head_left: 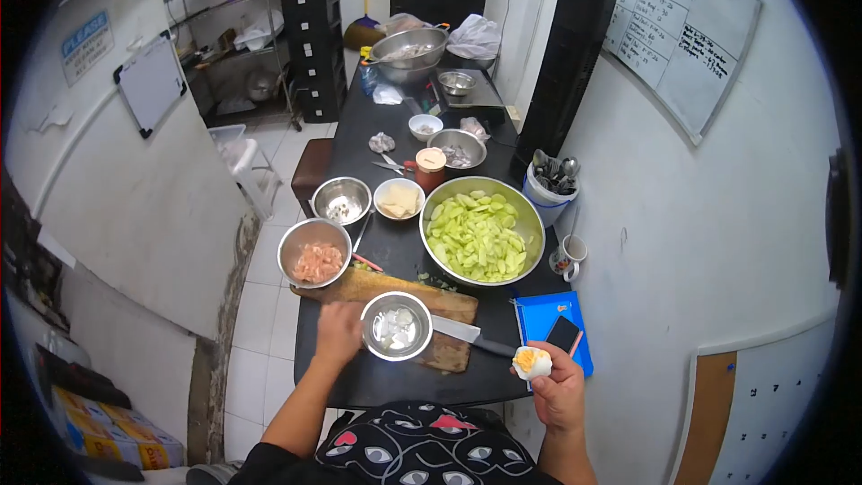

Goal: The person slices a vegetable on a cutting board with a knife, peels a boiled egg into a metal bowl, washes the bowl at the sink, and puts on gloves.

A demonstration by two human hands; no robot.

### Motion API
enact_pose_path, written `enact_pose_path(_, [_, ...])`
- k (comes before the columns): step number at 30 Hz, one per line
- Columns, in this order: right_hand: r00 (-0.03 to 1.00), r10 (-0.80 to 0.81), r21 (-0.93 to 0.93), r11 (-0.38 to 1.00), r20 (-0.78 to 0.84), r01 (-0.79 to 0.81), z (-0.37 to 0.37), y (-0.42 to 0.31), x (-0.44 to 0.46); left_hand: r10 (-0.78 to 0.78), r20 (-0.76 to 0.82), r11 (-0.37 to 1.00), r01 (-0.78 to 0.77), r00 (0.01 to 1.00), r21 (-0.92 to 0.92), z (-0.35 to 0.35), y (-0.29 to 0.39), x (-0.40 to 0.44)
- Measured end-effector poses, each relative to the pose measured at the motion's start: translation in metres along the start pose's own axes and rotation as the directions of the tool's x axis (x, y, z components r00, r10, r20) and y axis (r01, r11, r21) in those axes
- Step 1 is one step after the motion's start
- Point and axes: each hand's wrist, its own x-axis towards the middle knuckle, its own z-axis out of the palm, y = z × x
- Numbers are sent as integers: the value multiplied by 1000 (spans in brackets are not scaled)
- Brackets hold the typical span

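Observation:
My right hand (562, 392) grips a piece of boiled egg (532, 362), white outside with crumbly yellow yolk facing up. My left hand (338, 334) is curled beside the left rim of a small metal bowl (396, 356); whether its fingers hold anything is hidden. White pieces (393, 327) that look like egg white lie in this bowl. It stands on a wooden cutting board (458, 304). A knife (460, 329) lies to the right of the bowl, its dark handle reaching toward my right hand.
Beyond the board stand a large bowl of sliced green vegetable (479, 235), a bowl of pinkish pieces (318, 260), a white bowl (399, 198) with pale chunks and another metal bowl (342, 201). On the right are a blue folder (532, 316), a phone (564, 334) and a mug (567, 259).

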Motion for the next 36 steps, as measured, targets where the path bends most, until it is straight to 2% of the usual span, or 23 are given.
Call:
enact_pose_path(4, [1000, 19, -6, 1000, 10, -19, 3, 0, -2, -134, -190, 989, 143, 973, 34, -34, -53, -12])
enact_pose_path(6, [999, 28, -2, 1000, 16, -28, 5, -1, -1, -263, -263, 962, 274, 928, 4, -48, -82, -31])
enact_pose_path(10, [994, 61, -3, 998, 95, -61, 5, -6, 12, -403, -356, 902, 431, 843, 0, -66, -128, -91])
enact_pose_path(12, [983, 83, -12, 997, 163, -83, 3, -11, 23, -568, -337, 791, 611, 751, 31, -71, -131, -126])
enact_pose_path(14, [963, 95, 24, 994, 250, -105, 3, -17, 35, -489, -417, 800, 584, 766, 133, -55, -160, -186])
enact_pose_path(16, [941, 102, 55, 990, 324, -126, 1, -23, 46, -664, -376, 645, 749, 647, 152, -44, -154, -236])
enact_pose_path(17, [929, 105, 65, 989, 354, -136, 0, -25, 51, -729, -350, 582, 802, 588, 134, -32, -155, -270])
enact_pose_path(18, [917, 105, 76, 986, 384, -145, -2, -26, 55, -841, -222, 452, 866, 494, 212, -21, -160, -308])
enact_pose_path(19, [909, 99, 81, 986, 405, -143, -3, -27, 59, -920, -5, 375, 884, 392, 277, -9, -170, -351])
enact_pose_path(20, [899, 96, 83, 986, 427, -145, -6, -29, 62, -774, 400, 609, 404, 491, 683, -2, -173, -384])
enact_pose_path(21, [887, 94, 84, 986, 453, -147, -7, -30, 66, -777, 483, 622, 381, 403, 684, 1, -153, -407])
enact_pose_path(22, [881, 95, 89, 984, 463, -153, -9, -31, 69, -841, 444, 539, 552, 310, 636, 6, -131, -423])
enact_pose_path(23, [874, 100, 92, 982, 475, -162, -11, -31, 72, -926, 338, 325, 806, 166, 495, 12, -113, -435])
enact_pose_path(24, [866, 108, 92, 980, 488, -174, -14, -31, 75, -960, 271, 158, 929, 66, 335, 18, -96, -442])
enact_pose_path(25, [852, 113, 100, 977, 512, -190, -17, -30, 78, -970, 243, 84, 970, 27, 227, 21, -80, -447])
enact_pose_path(27, [819, 124, 113, 968, 561, -224, -21, -27, 86, -978, 210, 31, 995, 11, 91, 15, -38, -436])
enact_pose_path(31, [798, 156, 101, 960, 581, -261, -14, -25, 94, -991, 134, -29, 998, -21, -59, -1, 20, -412])
enact_pose_path(34, [750, 153, 102, 954, 643, -282, -14, -25, 98, -996, 87, -28, 993, -18, -112, 8, 19, -434])
enact_pose_path(36, [750, 140, 106, 957, 647, -270, -12, -27, 100, -992, 92, -104, 984, -91, -143, 16, 15, -450])
